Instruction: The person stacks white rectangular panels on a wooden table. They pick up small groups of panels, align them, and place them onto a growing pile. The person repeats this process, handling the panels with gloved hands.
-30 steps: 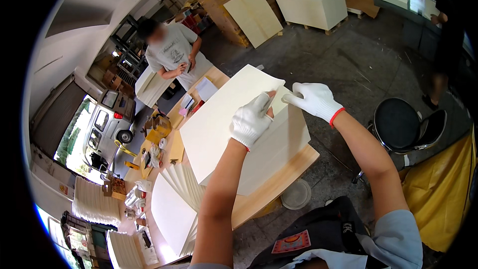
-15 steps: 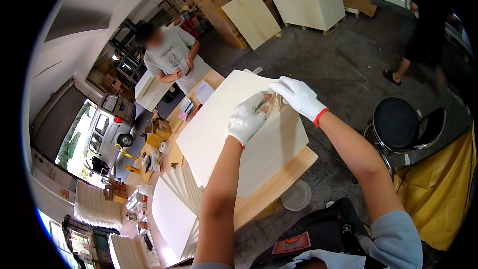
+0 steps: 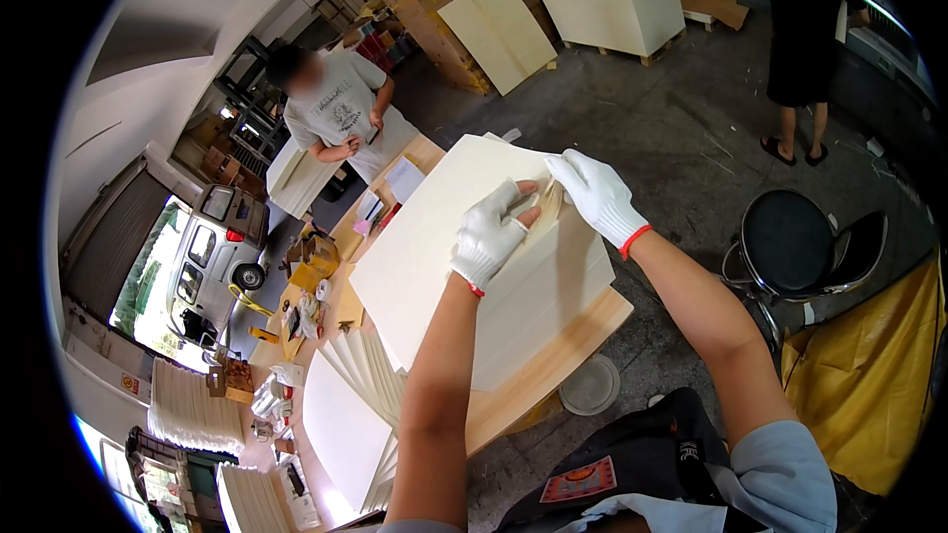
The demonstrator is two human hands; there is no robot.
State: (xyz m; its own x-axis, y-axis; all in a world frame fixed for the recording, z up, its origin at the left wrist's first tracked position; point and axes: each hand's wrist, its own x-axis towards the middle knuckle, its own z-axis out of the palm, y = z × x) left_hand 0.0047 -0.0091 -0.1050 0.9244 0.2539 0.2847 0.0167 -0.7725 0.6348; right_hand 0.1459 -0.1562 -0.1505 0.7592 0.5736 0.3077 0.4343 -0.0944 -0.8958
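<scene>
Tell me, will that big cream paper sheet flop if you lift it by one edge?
Probably yes. The top sheet looks thin and wide, so it would likely sag. It already curls up where the left hand and right hand pinch it. The stack beneath looks heavy.

Both the left hand (image 3: 491,238) and the right hand (image 3: 595,195) are wearing white knit gloves with red cuff trim. The paper stack (image 3: 474,266) is showing plain cream, lying on a pale, light-brown wooden table (image 3: 583,336). A black round stool (image 3: 790,242) is standing beside a yellow tarp (image 3: 869,375) on the grey concrete floor (image 3: 652,109).
</scene>
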